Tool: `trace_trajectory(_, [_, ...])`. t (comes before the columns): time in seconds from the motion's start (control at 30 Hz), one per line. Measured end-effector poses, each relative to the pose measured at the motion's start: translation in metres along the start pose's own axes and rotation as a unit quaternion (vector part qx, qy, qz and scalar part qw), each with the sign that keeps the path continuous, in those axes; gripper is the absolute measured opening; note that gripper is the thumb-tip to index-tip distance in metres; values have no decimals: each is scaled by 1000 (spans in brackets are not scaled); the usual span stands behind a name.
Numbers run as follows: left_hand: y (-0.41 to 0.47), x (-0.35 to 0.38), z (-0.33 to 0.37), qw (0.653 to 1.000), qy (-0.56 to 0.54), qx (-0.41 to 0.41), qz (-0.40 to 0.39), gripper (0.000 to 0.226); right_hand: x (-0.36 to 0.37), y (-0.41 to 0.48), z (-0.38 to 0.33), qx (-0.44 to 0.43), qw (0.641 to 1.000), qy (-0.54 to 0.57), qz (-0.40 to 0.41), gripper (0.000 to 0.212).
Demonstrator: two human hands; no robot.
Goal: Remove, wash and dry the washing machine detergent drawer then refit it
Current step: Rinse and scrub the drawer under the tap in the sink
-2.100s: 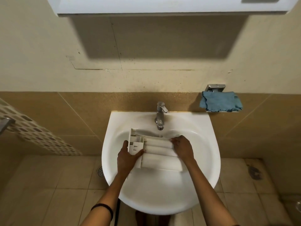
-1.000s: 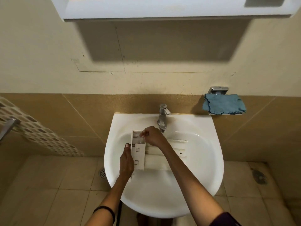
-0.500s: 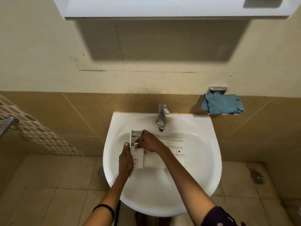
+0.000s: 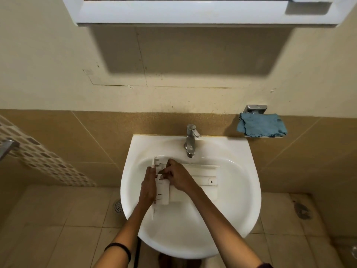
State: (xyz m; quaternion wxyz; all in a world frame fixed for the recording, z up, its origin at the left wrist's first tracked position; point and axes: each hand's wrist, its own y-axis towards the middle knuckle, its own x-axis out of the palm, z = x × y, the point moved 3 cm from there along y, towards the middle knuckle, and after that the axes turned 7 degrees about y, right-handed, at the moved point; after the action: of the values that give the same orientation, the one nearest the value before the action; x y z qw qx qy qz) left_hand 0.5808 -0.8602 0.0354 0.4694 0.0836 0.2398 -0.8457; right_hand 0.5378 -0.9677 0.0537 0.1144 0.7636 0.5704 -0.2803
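A small bathroom: cream wall above, a band of brown tiles [image 4: 96,136] below, and a white sink [image 4: 249,171] fixed against them. The detergent drawer [image 4: 201,175] lies inside the basin, stretched left to right just under the tap [image 4: 190,140], its long white body pointing right and its front panel at the left end. A small round hole shows near its right end (if there is any lettering on the plastic, it is too small to read from here).

The left hand [image 4: 148,187] is laid against the outer face of the front panel, fingers straight and close together, pointing toward the wall; where its thumb sits I cannot tell. The right hand [image 4: 178,177] reaches across the drawer's body from the right, fingers bent in, tips pinched on a part of the drawer just behind the panel, almost meeting the left hand's fingertips. Both forearms come up over the near rim of the sink, and a black band [image 4: 119,247] circles the left wrist.

To the right of the tap, a crumpled blue cloth [image 4: 261,127] sits on a chrome holder [image 4: 256,108] on the wall. A white cabinet [image 4: 193,12] hangs overhead and throws a broad shadow on the wall. Down on the tiled floor, left of the sink, there is a round drain [image 4: 118,206].
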Motion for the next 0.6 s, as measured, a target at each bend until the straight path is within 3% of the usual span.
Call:
trace_trajectory(0.17, [24, 1, 11, 996, 76, -50, -25, 99, 8, -7, 6, -15, 998, -12, 55, 22])
trace_trajectory(0.23, [23, -3, 21, 994, 99, -43, -16, 85, 4, -7, 8, -16, 996, 50, 66, 19])
trace_trajectory(0.3, [17, -4, 29, 994, 107, -26, -9, 57, -10, -12, 12, 27, 970, 186, 151, 14])
trace_trajectory(0.33, [16, -4, 30, 994, 108, -17, -4, 51, -18, -14, 20, 80, 933, 278, 216, 17])
trace_trajectory(0.37, [16, -4, 28, 995, 103, -14, 0, 48, -27, -15, 31, 147, 872, 372, 281, 21])
trace_trajectory(0.43, [15, -5, 22, 997, 83, -11, -2, 45, -42, -16, 51, 251, 684, 570, 382, 21])
trace_trajectory(0.5, [18, -4, 15, 998, 61, -18, -14, 47, -53, -8, 63, 271, 528, 701, 395, 21])
trace_trajectory(0.57, [19, -5, 15, 999, 40, -13, -29, 44, -63, 0, 63, 270, 513, 731, 361, 31])
trace_trajectory(0.6, [18, -5, 19, 999, 29, -11, -31, 45, -65, 5, 60, 273, 460, 770, 347, 33])
